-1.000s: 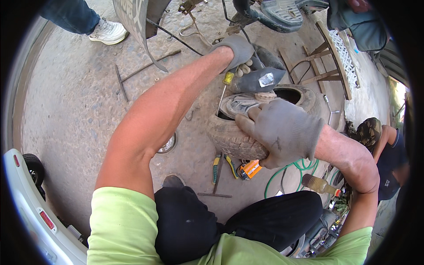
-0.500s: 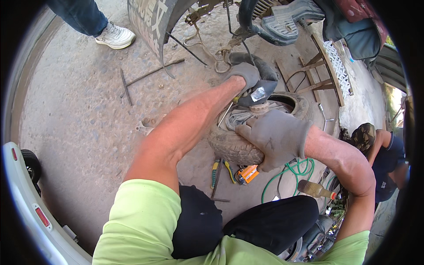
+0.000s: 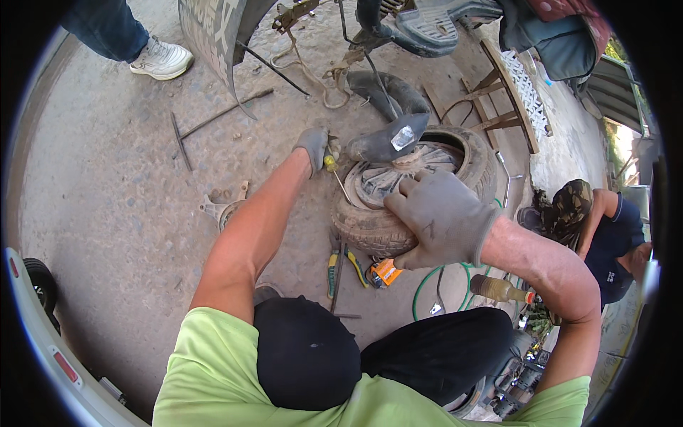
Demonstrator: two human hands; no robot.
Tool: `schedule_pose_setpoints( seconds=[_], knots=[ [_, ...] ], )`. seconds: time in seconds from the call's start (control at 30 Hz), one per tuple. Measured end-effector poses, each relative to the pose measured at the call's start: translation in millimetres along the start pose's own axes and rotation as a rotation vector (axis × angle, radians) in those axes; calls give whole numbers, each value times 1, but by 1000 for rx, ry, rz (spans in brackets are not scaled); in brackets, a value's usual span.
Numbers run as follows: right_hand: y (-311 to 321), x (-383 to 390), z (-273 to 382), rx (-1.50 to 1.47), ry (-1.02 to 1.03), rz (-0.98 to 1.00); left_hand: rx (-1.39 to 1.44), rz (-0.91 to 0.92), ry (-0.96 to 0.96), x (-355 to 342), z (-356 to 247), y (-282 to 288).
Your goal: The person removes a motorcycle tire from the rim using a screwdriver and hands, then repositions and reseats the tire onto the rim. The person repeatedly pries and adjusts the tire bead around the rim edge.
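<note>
A worn tire (image 3: 377, 231) on a dusty spoked wheel rim (image 3: 377, 181) lies on its side in front of me. My gloved left hand (image 3: 313, 148) is closed around the yellow handle of a screwdriver (image 3: 340, 183), left of the tire. Its shaft slants down to the tire's inner edge, where the tip is hidden. My gloved right hand (image 3: 445, 222) grips the near right side of the tire, thumb toward the rim and fingers over the tread. A black inner tube (image 3: 384, 142) with a shiny pale patch lies across the far side of the wheel.
Pliers (image 3: 333, 274) with green-yellow handles, an orange box (image 3: 385, 272), a green hose (image 3: 420, 295) and a bottle (image 3: 501, 289) lie nearby. A T-shaped bar (image 3: 213, 121) lies left, a wooden frame (image 3: 509, 99) right. One person's shoe (image 3: 162, 59) and another person (image 3: 615, 242) are near.
My left hand has moved left off the inner tube, swinging the screwdriver handle left. The tube has settled lower, baring more of the rim. My right hand stays on the tire.
</note>
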State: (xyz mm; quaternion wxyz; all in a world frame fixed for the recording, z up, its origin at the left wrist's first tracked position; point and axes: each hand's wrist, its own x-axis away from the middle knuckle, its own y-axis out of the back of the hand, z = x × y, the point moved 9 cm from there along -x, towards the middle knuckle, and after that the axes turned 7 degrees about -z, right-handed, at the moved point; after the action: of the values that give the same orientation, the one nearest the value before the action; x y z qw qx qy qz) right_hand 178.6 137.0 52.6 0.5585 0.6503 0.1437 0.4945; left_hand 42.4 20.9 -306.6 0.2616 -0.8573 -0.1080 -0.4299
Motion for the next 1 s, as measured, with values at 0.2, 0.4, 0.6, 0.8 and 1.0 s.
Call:
schedule_pose_setpoints(
  seconds=[0.2, 0.4, 0.6, 0.8, 1.0],
  knots=[
    [-65, -56, 69, 367, -70, -97, -2, 12, 3, -12, 4, 9],
    [-63, -59, 47, 220, -82, 170, 109, 70, -6, 21, -4, 6],
    [-10, -52, 19, 112, -108, 169, 276, 210, -74, 49, -34, 13],
    [33, -43, 1, 47, -29, 382, 338, 259, -206, 124, -81, 28],
    [31, -22, 3, -166, 89, 182, 205, 265, -682, 240, -153, 38]
  ],
)
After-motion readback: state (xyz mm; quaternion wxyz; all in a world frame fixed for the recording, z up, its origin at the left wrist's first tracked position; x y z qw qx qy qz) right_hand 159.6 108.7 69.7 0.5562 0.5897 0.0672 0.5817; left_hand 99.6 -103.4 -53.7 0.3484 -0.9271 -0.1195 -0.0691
